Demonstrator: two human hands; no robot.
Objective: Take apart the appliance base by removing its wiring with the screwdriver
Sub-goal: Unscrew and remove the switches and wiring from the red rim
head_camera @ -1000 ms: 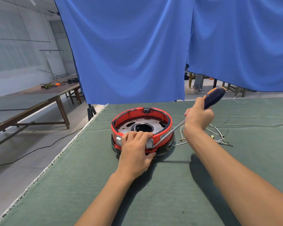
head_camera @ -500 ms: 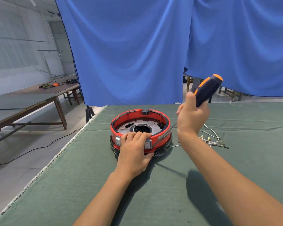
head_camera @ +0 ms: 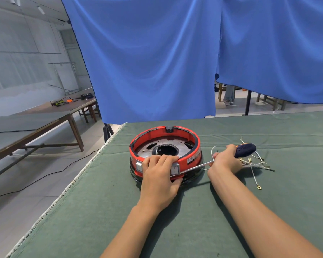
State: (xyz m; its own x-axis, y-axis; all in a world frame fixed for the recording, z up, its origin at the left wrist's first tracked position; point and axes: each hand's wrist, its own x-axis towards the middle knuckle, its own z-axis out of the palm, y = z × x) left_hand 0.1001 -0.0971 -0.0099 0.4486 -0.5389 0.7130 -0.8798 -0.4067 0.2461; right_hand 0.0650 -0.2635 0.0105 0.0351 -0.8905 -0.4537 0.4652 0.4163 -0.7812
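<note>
Head view: a round red appliance base (head_camera: 165, 155) is seen on a surface (head_camera: 175, 220) covered with green cloth, near its far left edge. The base is held down by the left hand (head_camera: 159, 180). The fingers (head_camera: 162, 159) of that hand are curled over the near rim, between two small grey switches (head_camera: 175, 169) on the red wall. A screwdriver (head_camera: 245, 150) with a dark blue handle is gripped tight by the right hand (head_camera: 225, 161), just to the right of the base. Its long metal shaft (head_camera: 192, 168) is laid low and nearly flat, and it is pointed left at the near side of the base. The tip is hidden by the left hand, so it cannot be told what is touched by it.

A loose pile of white wires (head_camera: 254, 162) with small brass ends is seen on the cloth behind the right hand, apart from the base. Some of the wiring seems to be out already.

The step in hand looks like prying or unscrewing at the low near side of the base, close to the right switch. For the next move, the tip should be kept in its place and pushed or turned slowly. The base should be pressed down hard so it is not slid away. Care is needed, because the left thumb is very close to the metal tip.
</note>
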